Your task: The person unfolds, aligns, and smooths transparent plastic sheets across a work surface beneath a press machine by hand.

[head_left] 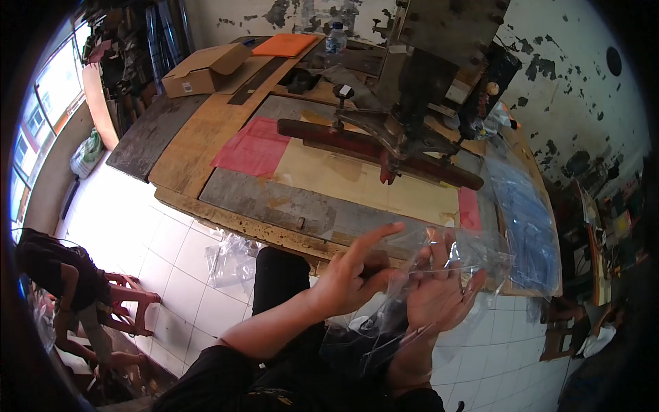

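A clear plastic sheet or bag (449, 264) hangs crumpled in front of me at the near edge of the worktable, catching the light. My left hand (353, 275) holds its left side between thumb and curled fingers, while the index finger points out. My right hand (443, 295) is turned palm up with its fingers apart. The film drapes over that palm and fingers; whether the hand is inside it or beneath it I cannot tell. Beyond both hands is the press's dark red bar (381, 154), above a pale yellow sheet (343, 182) on the grey bed.
Blue-tinted plastic sheets (525, 226) lie at the table's right. A cardboard box (206, 69), an orange sheet (285, 45) and a water bottle (336, 42) stand at the back. Clear plastic (233, 261) lies on the floor. Another person (68, 281) is near a red stool (130, 299).
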`<state>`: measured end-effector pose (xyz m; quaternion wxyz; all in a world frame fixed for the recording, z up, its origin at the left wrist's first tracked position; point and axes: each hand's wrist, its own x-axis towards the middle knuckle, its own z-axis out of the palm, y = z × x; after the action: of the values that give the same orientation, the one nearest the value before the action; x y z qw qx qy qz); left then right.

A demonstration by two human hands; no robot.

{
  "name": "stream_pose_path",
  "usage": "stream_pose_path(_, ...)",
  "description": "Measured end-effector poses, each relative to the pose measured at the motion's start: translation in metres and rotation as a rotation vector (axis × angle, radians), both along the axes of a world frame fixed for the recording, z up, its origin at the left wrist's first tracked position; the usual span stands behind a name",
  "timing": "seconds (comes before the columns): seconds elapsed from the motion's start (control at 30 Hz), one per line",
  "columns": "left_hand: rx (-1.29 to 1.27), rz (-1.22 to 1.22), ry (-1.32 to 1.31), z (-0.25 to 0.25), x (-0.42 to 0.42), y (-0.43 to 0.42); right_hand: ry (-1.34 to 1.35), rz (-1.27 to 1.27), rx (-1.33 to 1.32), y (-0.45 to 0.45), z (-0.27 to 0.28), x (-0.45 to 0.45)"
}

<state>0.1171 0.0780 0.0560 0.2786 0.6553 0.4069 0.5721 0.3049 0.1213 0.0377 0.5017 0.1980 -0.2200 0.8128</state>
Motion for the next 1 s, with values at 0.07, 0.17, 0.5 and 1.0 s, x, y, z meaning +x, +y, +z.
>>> stream_pose_path(0.07, -0.005, 0.007, 0.028, 0.002, -0.007, -0.002, -0.061, -0.024, 0.005, 0.000, -0.002, -0.001)
stream_pose_path(0.17, 0.038, 0.037, 0.002, 0.002, -0.010, 0.003, -0.138, -0.033, 0.202, 0.006, -0.013, 0.001)
stream_pose_path(0.5, -0.006, 0.057, -0.049, 0.025, -0.016, -0.001, -0.310, -0.150, 0.343, -0.008, -0.016, 0.001)
stream_pose_path(1.0, -0.137, 0.019, -0.337, 0.023, -0.016, 0.001, -0.703, -0.346, 0.553, -0.017, -0.018, 0.003)
